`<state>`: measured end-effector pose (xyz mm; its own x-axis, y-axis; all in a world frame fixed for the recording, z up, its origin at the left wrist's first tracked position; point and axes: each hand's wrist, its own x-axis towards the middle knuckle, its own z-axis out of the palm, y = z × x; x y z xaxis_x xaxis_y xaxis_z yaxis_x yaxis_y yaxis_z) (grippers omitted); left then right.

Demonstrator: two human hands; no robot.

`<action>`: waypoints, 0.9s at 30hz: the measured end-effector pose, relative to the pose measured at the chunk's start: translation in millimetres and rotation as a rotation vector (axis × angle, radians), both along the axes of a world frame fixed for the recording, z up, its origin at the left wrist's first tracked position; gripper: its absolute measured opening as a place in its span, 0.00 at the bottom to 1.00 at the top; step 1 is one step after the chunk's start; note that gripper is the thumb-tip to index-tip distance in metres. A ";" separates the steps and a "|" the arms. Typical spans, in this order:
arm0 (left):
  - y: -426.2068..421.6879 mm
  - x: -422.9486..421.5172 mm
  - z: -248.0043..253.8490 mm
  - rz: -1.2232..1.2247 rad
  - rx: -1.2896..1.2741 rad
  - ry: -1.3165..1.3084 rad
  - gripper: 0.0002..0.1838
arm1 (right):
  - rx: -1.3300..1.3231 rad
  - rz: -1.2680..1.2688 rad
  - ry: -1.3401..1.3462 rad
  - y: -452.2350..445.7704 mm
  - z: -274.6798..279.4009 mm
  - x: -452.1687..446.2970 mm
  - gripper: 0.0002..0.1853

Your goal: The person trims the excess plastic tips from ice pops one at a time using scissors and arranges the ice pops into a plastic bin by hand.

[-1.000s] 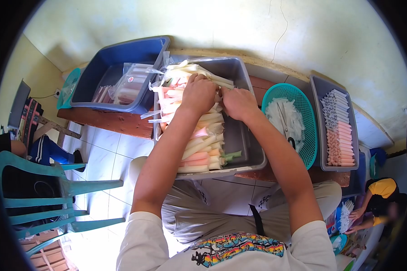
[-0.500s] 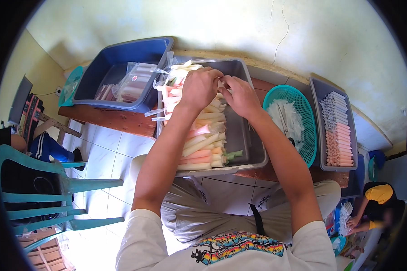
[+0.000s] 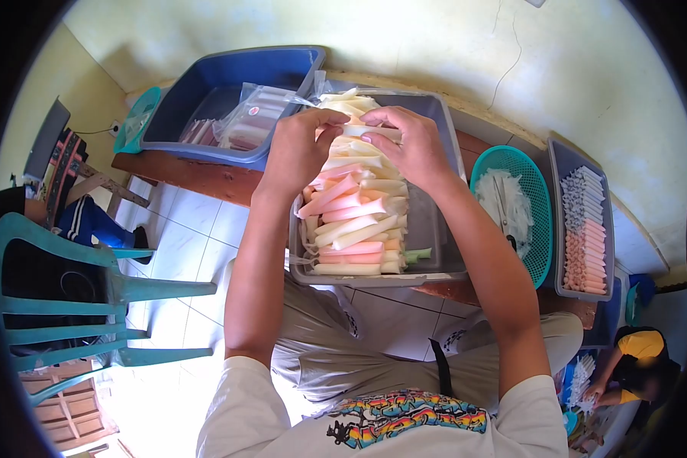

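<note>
Here, above the smooth grey plastic tub [image 3: 435, 221], the right hand [image 3: 420, 146] pinches a slim, milky-white tube [image 3: 383, 132] between thumb and fingers; the left hand [image 3: 296, 145] curls at its other end, its grip impossible to tell. Glossy pink and cream tubes [image 3: 351, 229] lie heaped inside the tub. Right of it on the wooden worktop [image 3: 183, 178] sits a perforated green basket [image 3: 543, 237]; left, a deep blue tub [image 3: 229, 70].
</note>
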<state>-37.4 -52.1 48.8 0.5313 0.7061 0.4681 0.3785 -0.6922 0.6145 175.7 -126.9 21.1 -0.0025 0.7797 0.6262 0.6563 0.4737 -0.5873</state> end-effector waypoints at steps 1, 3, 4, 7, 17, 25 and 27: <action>-0.2 -4.1 -5.1 0.006 -0.002 0.001 0.11 | 0.004 0.024 -0.012 1.6 0.1 -3.3 0.14; 0.1 -13.3 -13.4 -0.029 -0.006 -0.031 0.11 | -0.010 0.033 -0.026 2.5 -1.3 -10.5 0.13; -0.3 -17.5 -17.3 -0.020 -0.007 -0.029 0.11 | -0.024 0.035 -0.041 2.8 -2.9 -14.5 0.12; -1.6 -23.9 -30.1 -0.018 0.039 0.003 0.12 | -0.072 0.027 -0.071 1.4 -10.1 -20.2 0.12; -4.3 -27.3 -35.8 -0.006 0.114 0.093 0.12 | -0.092 0.046 -0.098 -1.0 -27.1 -17.6 0.11; -9.7 -35.2 -35.0 0.012 0.102 0.041 0.12 | -0.032 -0.007 -0.074 -5.1 -23.1 -20.2 0.13; -13.9 -41.0 -31.9 0.021 0.136 -0.034 0.13 | 0.039 -0.013 -0.119 -9.1 -12.7 -23.6 0.13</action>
